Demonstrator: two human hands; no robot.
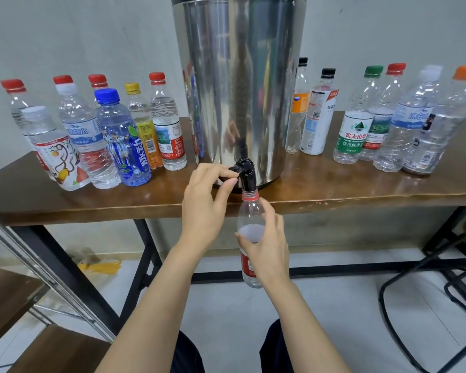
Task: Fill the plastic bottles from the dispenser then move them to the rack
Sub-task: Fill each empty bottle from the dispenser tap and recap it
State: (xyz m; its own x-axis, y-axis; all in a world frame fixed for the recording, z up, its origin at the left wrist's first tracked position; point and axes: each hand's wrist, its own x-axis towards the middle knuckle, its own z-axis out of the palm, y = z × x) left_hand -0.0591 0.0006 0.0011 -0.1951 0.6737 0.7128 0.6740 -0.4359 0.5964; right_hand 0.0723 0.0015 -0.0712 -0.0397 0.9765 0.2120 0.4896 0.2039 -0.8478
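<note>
A tall steel dispenser (pixel 240 76) stands at the middle of the wooden table (pixel 361 189), its black tap (pixel 246 172) over the front edge. My left hand (pixel 207 203) pinches the tap's lever between thumb and fingers. My right hand (pixel 267 243) grips an uncapped clear bottle (pixel 249 214) with a red neck ring and red label, held upright with its mouth right under the spout. Water shows inside the bottle at about shoulder height.
Several capped bottles (pixel 111 135) stand left of the dispenser, and several more bottles (pixel 388 122) stand to its right. A wooden rack with a metal frame (pixel 24 305) is at the lower left. Black stool legs (pixel 428 292) are at the right, and a yellow bag (pixel 100 266) lies on the floor.
</note>
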